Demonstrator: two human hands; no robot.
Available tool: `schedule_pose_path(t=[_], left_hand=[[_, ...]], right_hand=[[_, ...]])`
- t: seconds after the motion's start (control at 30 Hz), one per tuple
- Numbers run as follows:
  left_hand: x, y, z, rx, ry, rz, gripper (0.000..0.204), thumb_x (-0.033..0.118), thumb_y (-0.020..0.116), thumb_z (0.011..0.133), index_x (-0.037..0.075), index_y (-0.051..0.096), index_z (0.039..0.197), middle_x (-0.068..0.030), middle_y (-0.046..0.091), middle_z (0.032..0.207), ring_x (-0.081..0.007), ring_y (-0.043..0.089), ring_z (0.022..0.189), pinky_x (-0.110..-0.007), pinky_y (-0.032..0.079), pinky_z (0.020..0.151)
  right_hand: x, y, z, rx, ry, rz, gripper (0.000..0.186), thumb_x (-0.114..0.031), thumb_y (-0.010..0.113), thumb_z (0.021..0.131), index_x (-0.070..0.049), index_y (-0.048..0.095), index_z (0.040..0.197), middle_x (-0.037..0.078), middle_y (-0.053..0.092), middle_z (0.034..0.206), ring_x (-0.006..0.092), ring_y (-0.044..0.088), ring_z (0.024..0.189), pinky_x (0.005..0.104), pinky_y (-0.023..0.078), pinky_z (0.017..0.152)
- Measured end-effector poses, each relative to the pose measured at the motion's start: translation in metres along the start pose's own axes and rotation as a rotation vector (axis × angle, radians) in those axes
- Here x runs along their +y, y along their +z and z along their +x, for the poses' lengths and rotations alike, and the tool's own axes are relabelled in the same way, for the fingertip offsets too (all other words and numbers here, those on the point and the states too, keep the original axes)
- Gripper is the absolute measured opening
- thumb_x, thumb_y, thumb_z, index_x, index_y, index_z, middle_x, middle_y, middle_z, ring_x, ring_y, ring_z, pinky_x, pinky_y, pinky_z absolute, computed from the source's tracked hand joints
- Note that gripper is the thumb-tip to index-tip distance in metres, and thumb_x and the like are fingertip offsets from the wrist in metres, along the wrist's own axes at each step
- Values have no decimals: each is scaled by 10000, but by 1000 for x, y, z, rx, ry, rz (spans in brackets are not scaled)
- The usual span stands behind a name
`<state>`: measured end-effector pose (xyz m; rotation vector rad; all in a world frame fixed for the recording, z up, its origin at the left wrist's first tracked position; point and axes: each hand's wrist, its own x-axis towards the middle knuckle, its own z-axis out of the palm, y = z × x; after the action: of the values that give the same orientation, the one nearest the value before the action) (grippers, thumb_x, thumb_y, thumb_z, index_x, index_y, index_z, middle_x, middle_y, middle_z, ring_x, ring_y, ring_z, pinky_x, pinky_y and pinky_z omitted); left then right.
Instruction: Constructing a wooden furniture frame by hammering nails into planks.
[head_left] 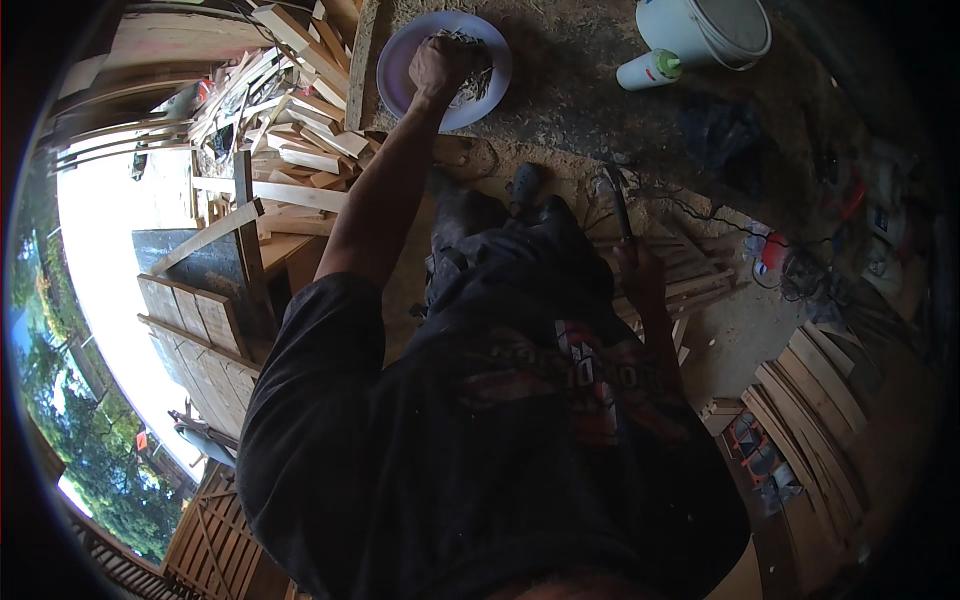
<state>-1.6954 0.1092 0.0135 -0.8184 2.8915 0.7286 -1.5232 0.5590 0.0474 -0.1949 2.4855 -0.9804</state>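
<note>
My left hand (440, 65) clenched on nails inside lavender bowl (400, 60), floor ahead. My right hand (640, 275) grasping hammer (617, 205) beside knee. Advice: pinch few nails, lift straight, keep bowl steady, hammer low.

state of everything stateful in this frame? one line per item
left hand: closed in a fist, reaching into the bowl
purple bowl: upright on the ground, holds small metal pieces
right hand: gripping a hammer
hammer: held, head pointing away
white bucket: upright, open
white bottle: lying on its side, green cap on
wood offcuts: loose pile
</note>
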Motion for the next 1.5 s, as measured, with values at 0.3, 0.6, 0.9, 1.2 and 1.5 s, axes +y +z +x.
schedule_pose_path(t=[0.3, 0.6, 0.9, 1.2, 1.5], left_hand=[[-16, -4, 8, 80, -157, -48, 410, 444, 796, 710, 78, 793, 895, -192, 749, 934, -377, 730, 916, -455, 562, 822], [-32, -26, -62, 338, 157, -61, 160, 205, 684, 828, 71, 759, 783, -178, 714, 850, -369, 695, 795, -468, 533, 711], [45, 91, -122, 230, 570, -224, 141, 190, 703, 812, 116, 749, 923, -78, 674, 998, -319, 633, 936, -436, 510, 818], [40, 97, -122, 148, 407, -350, 197, 263, 705, 845, 148, 738, 1001, -92, 663, 1003, -331, 649, 966, -455, 528, 806], [41, 94, -113, 67, 507, -286, 190, 294, 656, 891, 158, 740, 993, -77, 675, 1018, -320, 661, 963, -429, 530, 775]], right_hand=[[-1, -4, 7, -45, 19, -3, 283, -310, 645, 965, -45, 636, 1063, 162, 637, 745, 330, 658, 701, 427, 492, 642], [13, 2, 6, -2, 27, 26, 315, -331, 622, 978, -21, 627, 1034, 183, 577, 706, 301, 604, 646, 411, 465, 612], [-9, -6, 36, -13, -77, -27, 280, -290, 627, 977, -15, 578, 956, 141, 462, 623, 250, 459, 552, 403, 406, 554], [-23, 5, 50, 90, -88, 28, 275, -279, 647, 977, -11, 588, 957, 102, 491, 592, 219, 494, 520, 390, 415, 530], [-32, 13, 60, 68, -97, 62, 281, -291, 634, 984, -16, 581, 970, 131, 569, 640, 300, 624, 573, 413, 466, 553]])
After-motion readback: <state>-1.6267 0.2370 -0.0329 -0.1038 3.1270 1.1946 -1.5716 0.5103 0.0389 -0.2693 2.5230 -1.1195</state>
